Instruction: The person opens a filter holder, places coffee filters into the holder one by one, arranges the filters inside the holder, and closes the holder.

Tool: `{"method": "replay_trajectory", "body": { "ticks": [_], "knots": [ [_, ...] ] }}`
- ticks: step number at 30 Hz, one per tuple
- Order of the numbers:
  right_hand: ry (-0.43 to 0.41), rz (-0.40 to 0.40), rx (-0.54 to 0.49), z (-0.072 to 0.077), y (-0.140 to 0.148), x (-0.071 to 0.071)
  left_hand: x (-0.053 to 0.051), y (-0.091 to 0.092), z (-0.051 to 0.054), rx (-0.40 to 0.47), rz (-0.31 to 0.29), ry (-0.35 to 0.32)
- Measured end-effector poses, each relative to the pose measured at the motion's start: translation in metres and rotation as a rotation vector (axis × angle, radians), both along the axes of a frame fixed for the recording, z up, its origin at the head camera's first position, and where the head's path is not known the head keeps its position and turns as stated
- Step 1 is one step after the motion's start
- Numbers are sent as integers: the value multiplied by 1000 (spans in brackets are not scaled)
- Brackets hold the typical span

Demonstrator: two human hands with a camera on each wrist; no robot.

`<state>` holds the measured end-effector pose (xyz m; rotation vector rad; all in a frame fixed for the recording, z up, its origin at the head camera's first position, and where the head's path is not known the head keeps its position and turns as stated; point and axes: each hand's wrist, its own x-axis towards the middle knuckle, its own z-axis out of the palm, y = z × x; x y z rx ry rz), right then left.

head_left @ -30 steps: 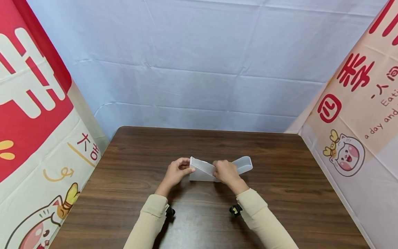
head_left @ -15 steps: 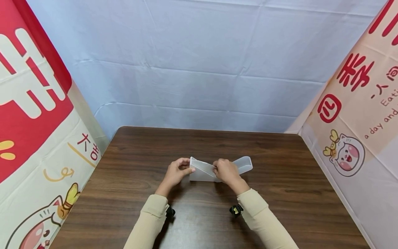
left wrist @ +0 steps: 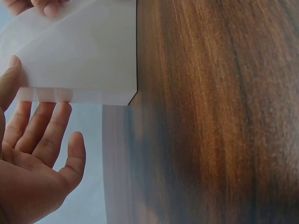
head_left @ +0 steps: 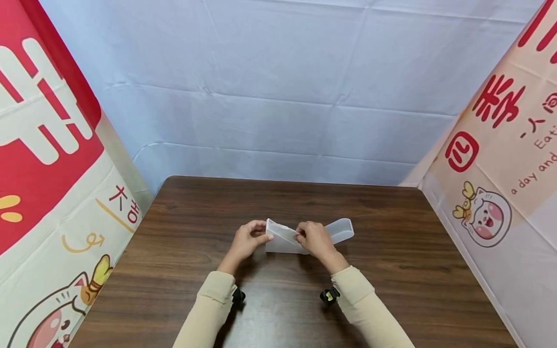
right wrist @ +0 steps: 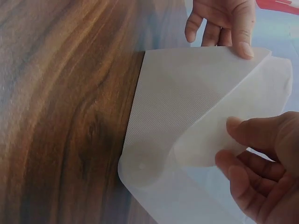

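Observation:
A translucent white plastic box (head_left: 283, 246) with a slanted opening stands on the table, its hinged lid (head_left: 341, 231) swung open to the right. My left hand (head_left: 246, 243) grips the box's left end, thumb on the front face and fingers behind. In the right wrist view, a thin, flat white piece (right wrist: 210, 135) with a rounded lower end shows along the slanted opening. My right hand (right wrist: 266, 163) pinches this piece between thumb and fingers. What kind of thing it is, I cannot tell. The box's inside is mostly hidden.
The dark wood table (head_left: 196, 208) extends around the box on all sides. A pale cloth (head_left: 270, 121) hangs behind it, with printed cloths at left and right. Black wrist cameras (head_left: 329, 296) sit under both sleeves.
My right hand's fingers have shifted slightly left and the white piece shows a little differently above the slanted edge. The left hand and the box have stayed in place.

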<state>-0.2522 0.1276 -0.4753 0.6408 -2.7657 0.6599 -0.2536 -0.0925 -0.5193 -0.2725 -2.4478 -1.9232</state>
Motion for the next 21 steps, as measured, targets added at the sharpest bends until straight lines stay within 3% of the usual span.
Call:
{"method": "replay_trajectory", "body": {
  "ticks": [8,13,17,21],
  "knots": [
    [-2,7,-71,-2,-4,1,1,-1,0,-2,-8,15],
    [67,37,-103,-3,-1,0,0,1,0,0,-3,30],
    [106,51,-61,-4,-1,-1,0,1,1,-1,4,20],
    [77,47,-32,-7,-2,0,5,2,10,0,-1,14]
  ]
}}
